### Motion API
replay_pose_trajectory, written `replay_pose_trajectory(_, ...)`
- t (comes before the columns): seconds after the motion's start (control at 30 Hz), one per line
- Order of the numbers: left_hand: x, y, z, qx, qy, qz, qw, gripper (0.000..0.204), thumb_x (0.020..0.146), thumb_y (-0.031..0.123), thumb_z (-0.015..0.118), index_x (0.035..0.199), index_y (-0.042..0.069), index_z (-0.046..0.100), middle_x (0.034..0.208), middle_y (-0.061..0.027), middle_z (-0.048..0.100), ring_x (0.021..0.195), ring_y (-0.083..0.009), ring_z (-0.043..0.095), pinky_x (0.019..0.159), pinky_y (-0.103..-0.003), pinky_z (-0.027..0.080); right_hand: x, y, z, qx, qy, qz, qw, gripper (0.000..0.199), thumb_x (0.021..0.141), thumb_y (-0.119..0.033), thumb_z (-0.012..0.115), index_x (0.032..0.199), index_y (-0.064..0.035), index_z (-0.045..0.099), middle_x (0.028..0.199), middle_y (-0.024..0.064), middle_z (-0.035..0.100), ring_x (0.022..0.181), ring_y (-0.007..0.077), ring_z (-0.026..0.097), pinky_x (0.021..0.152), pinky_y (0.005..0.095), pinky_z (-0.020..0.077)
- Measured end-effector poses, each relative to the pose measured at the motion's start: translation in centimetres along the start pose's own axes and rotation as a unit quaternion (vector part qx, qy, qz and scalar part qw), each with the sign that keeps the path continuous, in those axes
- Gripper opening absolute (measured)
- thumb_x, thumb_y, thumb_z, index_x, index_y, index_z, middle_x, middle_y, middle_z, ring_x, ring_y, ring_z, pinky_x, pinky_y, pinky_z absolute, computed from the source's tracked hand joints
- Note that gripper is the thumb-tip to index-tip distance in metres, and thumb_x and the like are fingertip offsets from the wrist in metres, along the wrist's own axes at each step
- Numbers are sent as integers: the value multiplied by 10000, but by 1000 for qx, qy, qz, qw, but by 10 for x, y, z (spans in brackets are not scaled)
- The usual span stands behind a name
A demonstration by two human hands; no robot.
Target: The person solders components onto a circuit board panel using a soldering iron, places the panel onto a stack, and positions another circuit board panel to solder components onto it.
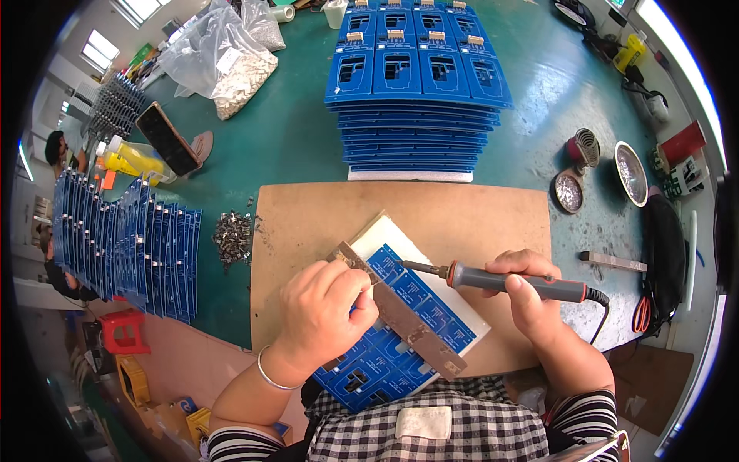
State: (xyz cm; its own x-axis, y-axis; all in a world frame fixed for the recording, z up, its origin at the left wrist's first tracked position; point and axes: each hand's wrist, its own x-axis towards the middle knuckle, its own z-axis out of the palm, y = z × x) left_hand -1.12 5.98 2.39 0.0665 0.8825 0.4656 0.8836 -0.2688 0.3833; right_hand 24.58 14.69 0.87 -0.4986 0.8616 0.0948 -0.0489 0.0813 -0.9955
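Observation:
My right hand [540, 317] grips a soldering iron [493, 279] by its grey handle, the tip pointing left over a blue circuit board panel [443, 314]. My left hand [323, 304] is closed in a pinch on a thin strand that looks like solder wire [376, 283], close to the board; most of it is hidden by the fingers. The panel lies slantwise on a pale pad [385, 229]. A brown flat bar [412, 327] crosses over the panel, and my left hand covers part of both.
Under the work lies a brown board [308, 212]. Tall blue panel stacks stand behind [416, 115] and at left [127, 246]. Small parts [232, 237] form a pile beside a propped phone [168, 138]. At right are an iron stand [583, 148] and a metal dish [630, 173].

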Motion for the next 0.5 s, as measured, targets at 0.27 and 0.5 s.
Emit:
replay_pose_trajectory(0.27, -1, -1, 1, -4, -5, -3, 1000, 204, 605, -1, 654, 743, 101, 542, 638, -34, 494, 547, -217, 504, 466, -330, 406, 0, -4, 3, 4, -11, 24, 1000, 319, 914, -268, 602, 952, 48, 616, 838, 155, 644, 704, 200, 642, 661, 306, 520)
replay_pose_trajectory(0.5, 0, -1, 2, 0, 0, 0, 1000, 205, 606, -11, 649, 729, 104, 532, 626, -33, 481, 539, -213, 496, 461, -330, 405, -1, -2, 0, 19, -15, 42, 999, 259, 908, -189, 606, 985, 55, 641, 887, 137, 684, 814, 189, 687, 737, 285, 550)
